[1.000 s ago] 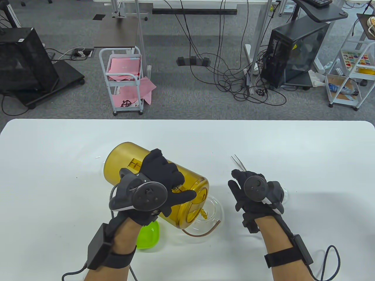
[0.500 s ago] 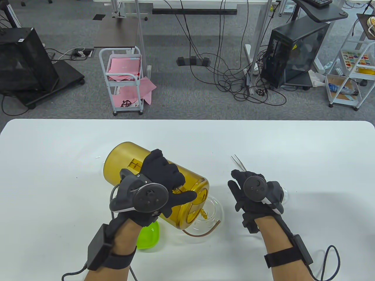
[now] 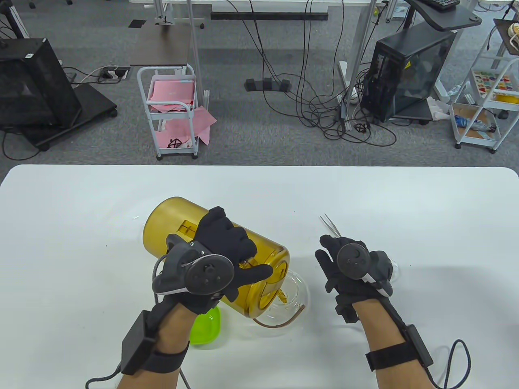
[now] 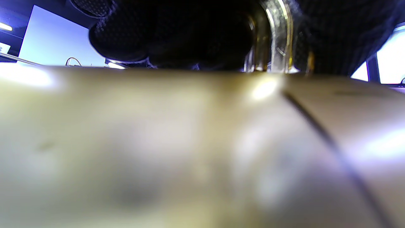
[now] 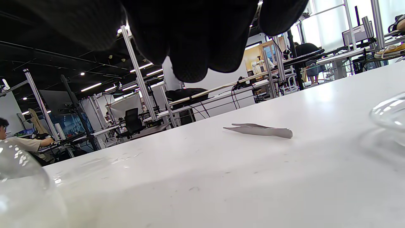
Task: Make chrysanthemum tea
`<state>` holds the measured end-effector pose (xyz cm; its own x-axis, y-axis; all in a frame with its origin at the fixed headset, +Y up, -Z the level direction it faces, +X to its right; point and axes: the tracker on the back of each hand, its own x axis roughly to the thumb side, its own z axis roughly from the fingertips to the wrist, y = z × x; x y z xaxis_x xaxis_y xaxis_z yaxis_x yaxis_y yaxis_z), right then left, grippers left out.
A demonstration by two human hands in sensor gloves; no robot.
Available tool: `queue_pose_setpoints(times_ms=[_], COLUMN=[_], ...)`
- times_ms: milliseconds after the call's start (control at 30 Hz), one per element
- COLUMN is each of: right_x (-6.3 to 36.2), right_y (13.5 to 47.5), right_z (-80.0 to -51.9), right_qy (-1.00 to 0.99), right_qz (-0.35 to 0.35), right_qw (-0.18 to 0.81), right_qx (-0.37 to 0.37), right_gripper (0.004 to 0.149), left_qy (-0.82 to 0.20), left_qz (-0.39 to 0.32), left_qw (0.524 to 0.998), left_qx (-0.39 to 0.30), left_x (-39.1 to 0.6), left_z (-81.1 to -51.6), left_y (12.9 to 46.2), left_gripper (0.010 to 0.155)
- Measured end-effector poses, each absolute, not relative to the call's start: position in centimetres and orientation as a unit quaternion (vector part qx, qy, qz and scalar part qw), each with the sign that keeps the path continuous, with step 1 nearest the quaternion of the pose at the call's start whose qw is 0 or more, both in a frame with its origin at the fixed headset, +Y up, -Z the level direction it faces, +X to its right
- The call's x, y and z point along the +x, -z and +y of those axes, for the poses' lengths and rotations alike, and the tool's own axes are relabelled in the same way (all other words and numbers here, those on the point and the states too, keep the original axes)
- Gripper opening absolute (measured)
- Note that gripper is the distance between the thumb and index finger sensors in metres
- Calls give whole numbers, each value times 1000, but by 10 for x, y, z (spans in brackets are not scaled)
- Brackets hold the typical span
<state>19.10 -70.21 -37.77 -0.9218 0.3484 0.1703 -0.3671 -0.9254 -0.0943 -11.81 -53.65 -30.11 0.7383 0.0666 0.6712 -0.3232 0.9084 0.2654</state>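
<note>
Left hand [image 3: 221, 253] still grips the tilted amber jug [image 3: 215, 253] over the glass teapot [image 3: 298, 293] (nothing has shifted); pouring continues. Right hand [image 3: 350, 269], beside the teapot, rests relaxed, empty.

Robotics lab; computer tower [image 3: 409, 73], tangled floor cables [image 3: 324, 109], aluminium frames [image 5: 139, 79]

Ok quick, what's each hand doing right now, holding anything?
Left hand: grips the tilted amber jug, spout over the glass teapot.
Right hand: holds nothing, fingers relaxed above the table, tweezers just beyond.
</note>
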Motion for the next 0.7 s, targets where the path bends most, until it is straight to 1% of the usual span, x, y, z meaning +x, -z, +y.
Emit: queue_pose_setpoints(times_ms=[700], right_x=[190], right_y=[378], right_z=[-703], right_qy=[-979], right_qz=[-59], right_qw=[179], right_qx=[77], right_gripper=[56], left_qy=[-103], left_qz=[-344], left_qw=[914], left_qx=[188], left_x=[-117], left_z=[-535], left_y=[299], left_gripper=[51])
